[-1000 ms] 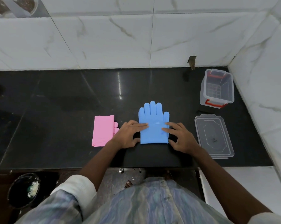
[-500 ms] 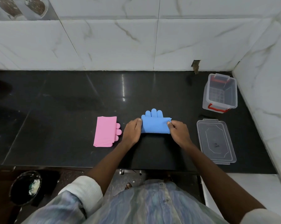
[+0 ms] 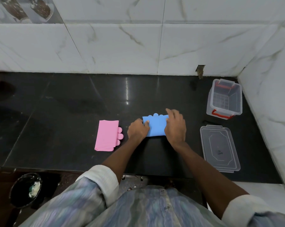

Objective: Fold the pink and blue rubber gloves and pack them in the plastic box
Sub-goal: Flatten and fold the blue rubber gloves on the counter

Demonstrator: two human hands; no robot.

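A blue rubber glove [image 3: 155, 126] lies folded in half on the black counter, only its fingertips peeking out at the far edge. My left hand [image 3: 137, 130] pinches its left edge. My right hand [image 3: 175, 126] lies flat over its right side, fingers reaching to the far edge. A pink rubber glove [image 3: 106, 135], folded, rests to the left with its fingertips sticking out on the right. The clear plastic box [image 3: 224, 99] with red handles stands open and empty at the back right.
The box's clear lid [image 3: 219, 147] lies flat on the counter in front of the box. White marble walls close the back and right side. A black bucket [image 3: 26, 189] sits on the floor below the counter's front edge, lower left.
The blue glove went from lying flat and open to folded in half, cuff brought up over the fingers. My right hand has slid onto the glove's right side.
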